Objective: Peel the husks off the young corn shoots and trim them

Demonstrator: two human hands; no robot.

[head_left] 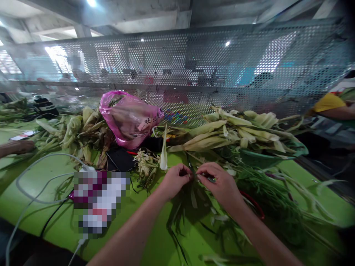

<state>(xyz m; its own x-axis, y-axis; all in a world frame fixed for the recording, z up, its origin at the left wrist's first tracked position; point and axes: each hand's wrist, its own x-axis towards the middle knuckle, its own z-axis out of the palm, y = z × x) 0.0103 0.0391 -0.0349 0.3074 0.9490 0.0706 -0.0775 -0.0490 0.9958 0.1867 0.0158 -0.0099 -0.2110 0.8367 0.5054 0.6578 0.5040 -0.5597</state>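
My left hand (175, 181) and my right hand (219, 183) meet over the green table (50, 173), both with fingers pinched closed. Between them they hold a thin dark green leaf strip (192, 170) that hangs down toward a bundle of dark leaves (191, 207) on the table. My right hand also seems to grip a small slim tool, hard to make out. Pale husk pieces (145, 162) lie just left of my left hand.
A pink plastic bag (130, 118) sits behind a heap of husks (80, 133). A green basin (266, 157) holds pale husked leaves (235, 129). White cables (36, 177) cross the left side. A perforated metal screen (177, 66) runs along the back. Another person's arm (332, 107) is at right.
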